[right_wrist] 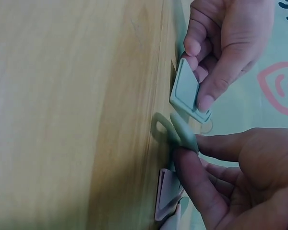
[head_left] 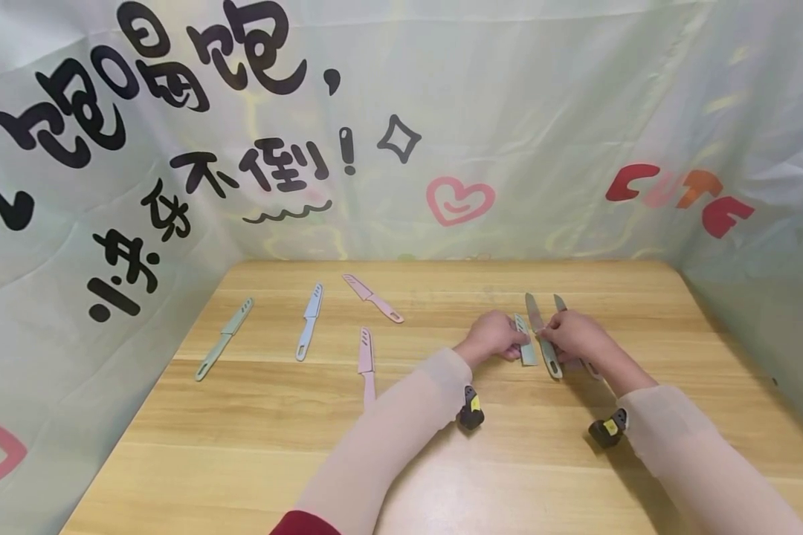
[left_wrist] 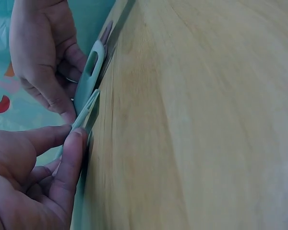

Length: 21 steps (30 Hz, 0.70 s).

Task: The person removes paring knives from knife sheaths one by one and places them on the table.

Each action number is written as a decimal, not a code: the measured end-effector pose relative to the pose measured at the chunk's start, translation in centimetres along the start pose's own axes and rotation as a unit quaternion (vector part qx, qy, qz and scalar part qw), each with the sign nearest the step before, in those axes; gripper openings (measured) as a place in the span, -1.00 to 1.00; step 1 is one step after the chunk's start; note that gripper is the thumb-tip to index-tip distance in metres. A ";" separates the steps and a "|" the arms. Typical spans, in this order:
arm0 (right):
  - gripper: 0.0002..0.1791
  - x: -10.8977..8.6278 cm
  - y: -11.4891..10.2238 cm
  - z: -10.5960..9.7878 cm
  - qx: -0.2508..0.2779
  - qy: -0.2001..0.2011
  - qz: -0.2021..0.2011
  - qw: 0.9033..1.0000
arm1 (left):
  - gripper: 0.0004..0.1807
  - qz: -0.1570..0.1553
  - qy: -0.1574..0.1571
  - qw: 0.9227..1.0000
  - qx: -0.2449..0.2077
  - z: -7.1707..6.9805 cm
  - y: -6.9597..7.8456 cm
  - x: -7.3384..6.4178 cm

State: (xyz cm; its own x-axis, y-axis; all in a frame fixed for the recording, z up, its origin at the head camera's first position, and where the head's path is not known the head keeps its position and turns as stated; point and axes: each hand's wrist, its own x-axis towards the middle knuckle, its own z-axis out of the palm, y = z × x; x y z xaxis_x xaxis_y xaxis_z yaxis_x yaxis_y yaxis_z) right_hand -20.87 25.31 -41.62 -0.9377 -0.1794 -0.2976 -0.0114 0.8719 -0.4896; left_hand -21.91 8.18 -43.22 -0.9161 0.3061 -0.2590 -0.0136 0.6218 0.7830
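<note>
My left hand (head_left: 495, 336) pinches a pale green blade cover (right_wrist: 186, 86) between thumb and fingers, close over the table. Just to its right, a paring knife (head_left: 533, 310) with a green handle has its bare blade pointing to the far side. My right hand (head_left: 581, 336) pinches that knife where handle and blade meet. The cover and the knife are apart, side by side. Partly hidden behind the right hand lies a second bare knife (head_left: 560, 302). A pink blade cover (right_wrist: 167, 194) shows beside it in the right wrist view.
On the left half of the wooden table (head_left: 194, 446) lie covered knives: a green one (head_left: 226, 334), a blue one (head_left: 311, 318), a pink one (head_left: 378, 302) and another pink one (head_left: 365, 353) partly behind the left sleeve. Printed cloth (head_left: 549, 134) walls the back and sides.
</note>
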 end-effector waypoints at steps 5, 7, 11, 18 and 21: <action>-0.68 -0.1 -0.3 0.0 -0.024 0.011 0.001 1.000 | -0.64 0.009 0.011 0.998 0.066 0.2 0.4 -0.1; -0.68 -0.2 -0.4 -0.1 -0.029 0.014 0.002 0.999 | -0.64 0.006 0.014 0.996 0.085 0.2 0.6 -0.1; -0.67 -0.2 -0.4 -0.2 -0.042 0.022 -0.002 0.999 | -0.64 -0.006 0.015 0.994 0.107 0.4 0.9 0.1; -0.64 -0.1 -0.4 -0.2 -0.063 0.030 -0.011 0.997 | -0.62 -0.016 0.024 0.990 0.139 0.7 1.0 0.1; -0.65 -0.2 -0.5 -0.2 -0.072 0.035 -0.011 0.997 | -0.61 -0.012 0.027 0.987 0.155 0.8 1.0 0.1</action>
State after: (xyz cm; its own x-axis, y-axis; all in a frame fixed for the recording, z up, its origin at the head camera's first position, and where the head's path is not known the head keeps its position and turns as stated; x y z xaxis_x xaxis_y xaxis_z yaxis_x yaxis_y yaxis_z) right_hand -20.73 25.02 -41.17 -0.9586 -0.1719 -0.2271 -0.0777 0.9250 -0.3719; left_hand -21.70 9.38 -42.89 -0.9372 0.2554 -0.2376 0.0808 0.8216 0.5643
